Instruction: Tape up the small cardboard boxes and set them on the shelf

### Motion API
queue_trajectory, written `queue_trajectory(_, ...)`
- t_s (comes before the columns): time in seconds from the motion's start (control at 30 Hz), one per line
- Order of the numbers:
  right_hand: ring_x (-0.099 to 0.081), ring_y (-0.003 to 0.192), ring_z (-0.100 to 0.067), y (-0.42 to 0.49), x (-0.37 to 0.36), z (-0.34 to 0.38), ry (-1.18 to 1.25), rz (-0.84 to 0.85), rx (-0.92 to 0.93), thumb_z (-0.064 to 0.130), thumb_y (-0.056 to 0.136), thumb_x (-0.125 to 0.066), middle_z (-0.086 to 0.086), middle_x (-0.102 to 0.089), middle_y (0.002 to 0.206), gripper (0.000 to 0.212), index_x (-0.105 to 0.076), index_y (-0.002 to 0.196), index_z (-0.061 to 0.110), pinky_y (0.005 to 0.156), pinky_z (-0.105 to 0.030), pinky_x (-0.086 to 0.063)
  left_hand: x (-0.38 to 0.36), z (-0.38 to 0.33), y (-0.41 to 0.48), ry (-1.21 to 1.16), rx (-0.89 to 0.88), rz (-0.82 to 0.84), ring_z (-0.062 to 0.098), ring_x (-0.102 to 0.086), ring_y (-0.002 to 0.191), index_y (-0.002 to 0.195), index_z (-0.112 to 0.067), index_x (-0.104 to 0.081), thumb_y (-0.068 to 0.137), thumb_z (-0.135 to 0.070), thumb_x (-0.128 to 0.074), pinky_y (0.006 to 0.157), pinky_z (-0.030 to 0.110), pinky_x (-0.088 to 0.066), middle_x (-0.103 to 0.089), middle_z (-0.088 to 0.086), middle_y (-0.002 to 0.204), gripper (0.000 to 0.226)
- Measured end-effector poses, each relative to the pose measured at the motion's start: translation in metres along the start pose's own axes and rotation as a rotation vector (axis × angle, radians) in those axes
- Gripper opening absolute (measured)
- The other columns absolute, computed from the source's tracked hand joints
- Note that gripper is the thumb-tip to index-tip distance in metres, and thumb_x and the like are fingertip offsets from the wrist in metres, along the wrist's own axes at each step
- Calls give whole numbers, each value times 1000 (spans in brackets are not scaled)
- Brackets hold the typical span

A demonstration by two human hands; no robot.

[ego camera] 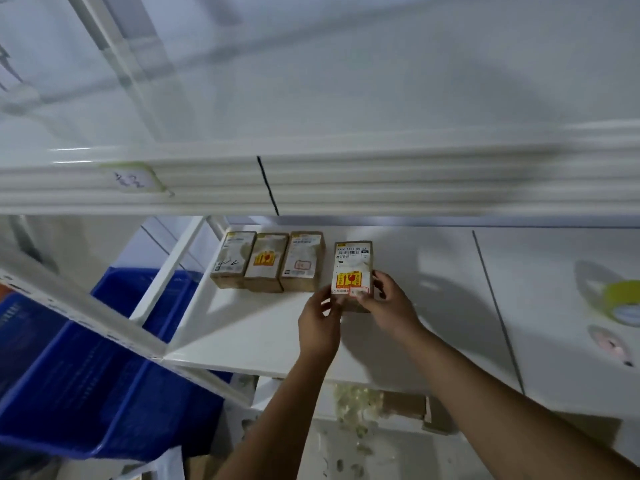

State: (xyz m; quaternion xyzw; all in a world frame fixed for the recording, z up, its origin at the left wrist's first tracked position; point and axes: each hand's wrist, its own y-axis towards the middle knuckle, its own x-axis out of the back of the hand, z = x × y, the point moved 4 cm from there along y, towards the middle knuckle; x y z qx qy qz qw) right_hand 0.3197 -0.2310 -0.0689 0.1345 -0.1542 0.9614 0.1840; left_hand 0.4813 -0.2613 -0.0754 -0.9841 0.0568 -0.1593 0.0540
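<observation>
I hold the fourth cardboard box (353, 271) at its near end with both hands; my left hand (318, 327) grips the lower left edge, fingers curled against the side; my right hand (389, 303) grips the lower right edge, fingers wrapped round the side and thumb on the labelled top face. The box sits over the white shelf board (242, 327), label up, with a yellow-and-red fragile sticker toward me; I cannot tell whether its base touches the board. To its left, three taped boxes (266, 262) lie side by side in a row, touching one another; the held box is just beside the rightmost, with a narrow gap between. A roll of tape (623, 301) lies well apart at the right edge of the shelf. Blue bins (104, 393) stand to the left, below shelf level.
</observation>
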Motion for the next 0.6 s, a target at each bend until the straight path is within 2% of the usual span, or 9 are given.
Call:
queue_trajectory(0.07, -56, 135, -22, 14, -14, 0, 11, 16, -46, 31, 96, -73, 3, -59, 149, 61, -48, 151, 27, 107, -40, -47, 2, 8, 14, -26, 52, -38, 7, -72, 103, 137, -19, -71, 103, -23, -71, 78, 8, -50, -77, -3, 121, 35)
queue_trajectory(0.17, -56, 135, -23, 30, -31, -1, 39, 28, -113, 24, 97, -72, -1, -59, 150, 59, -48, 151, 23, 111, -42, -46, 5, 21, 29, -39, 115, -112, 16, -74, 106, 133, -19, -74, 100, -24, -74, 90, 24, -54, -79, -1, 119, 33)
queue_trajectory(0.23, -57, 133, -23, 37, -38, -2, 57, 15, -134, 19, 98, -70, -2, -60, 149, 57, -48, 150, 23, 109, -40, -46, 5, 27, 35, -29, 150, -153, 18, -74, 105, 126, -21, -77, 98, -28, -77, 90, 30, -53, -79, -1, 113, 29)
queue_trajectory(0.37, -58, 126, -18, 48, -47, -1, 81, 3, -137, 16, 99, -67, -1, -60, 147, 57, -46, 152, 24, 105, -36, -44, 4, 35, 43, -24, 219, -225, 23, -73, 98, 111, -22, -76, 94, -41, -78, 77, 30, -46, -75, -3, 98, 25)
queue_trajectory(0.5, -53, 114, -10, 58, -52, 2, 105, -14, -135, 16, 102, -64, 2, -61, 145, 56, -45, 153, 26, 96, -32, -41, 1, 43, 54, -20, 295, -202, 24, -71, 101, 117, -22, -71, 92, -55, -75, 90, 38, -55, -75, -3, 108, 41)
queue_trajectory(0.6, -56, 115, -10, 62, -54, 4, 118, -23, -104, 19, 102, -63, 3, -63, 143, 51, -48, 150, 28, 94, -30, -41, 1, 47, 58, 5, 339, -201, 20, -64, 98, 112, -28, -64, 89, -64, -74, 87, 35, -50, -68, -6, 104, 44)
